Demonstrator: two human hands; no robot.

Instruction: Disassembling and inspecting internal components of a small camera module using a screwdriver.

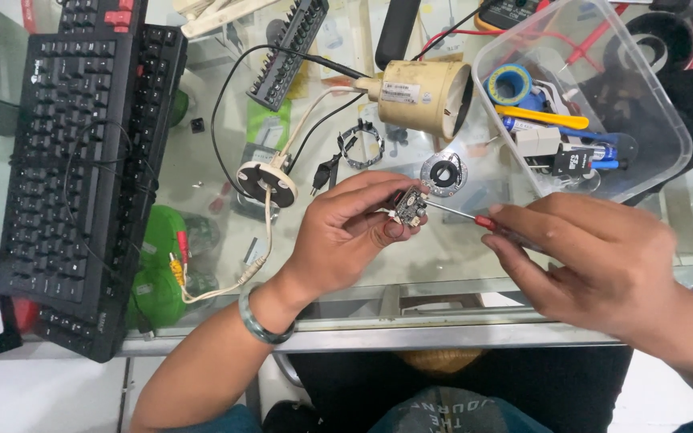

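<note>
My left hand (346, 232) grip pinched on small circuit board (409, 207), held above glass bench (443, 265) | right hand (595, 256) grip closed round screwdriver (459, 215), tip touching board | clear space beneath; plastic tub (651, 104) near right, keyboard (82, 160) well left.

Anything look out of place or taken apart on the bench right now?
The beige camera housing lies on its side, open, with a toothed ring and disc loose on the glass. The left hand holds a small circuit board; the right hand drives a screwdriver.
</note>
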